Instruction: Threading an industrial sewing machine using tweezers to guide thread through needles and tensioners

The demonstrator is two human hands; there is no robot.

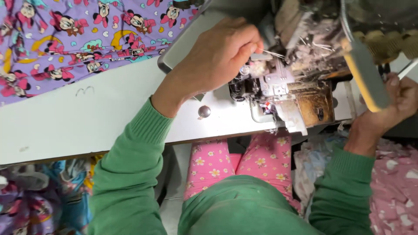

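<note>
Pretty cramped spot: a white table (65, 126) with purple cartoon-print fabric (65, 39) spread at the back, and heaps of pink scraps (394, 191) and blue cloth (52, 196) piled underneath.

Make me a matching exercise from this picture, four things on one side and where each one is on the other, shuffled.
1. left hand
2. right hand
3. purple cartoon fabric
4. pink scraps

A. lower right, below the table edge
B. at the sewing machine's needle area
C. spread at the table's top left
D. on the machine's far right side

Pairs: 1-B, 2-D, 3-C, 4-A
</note>
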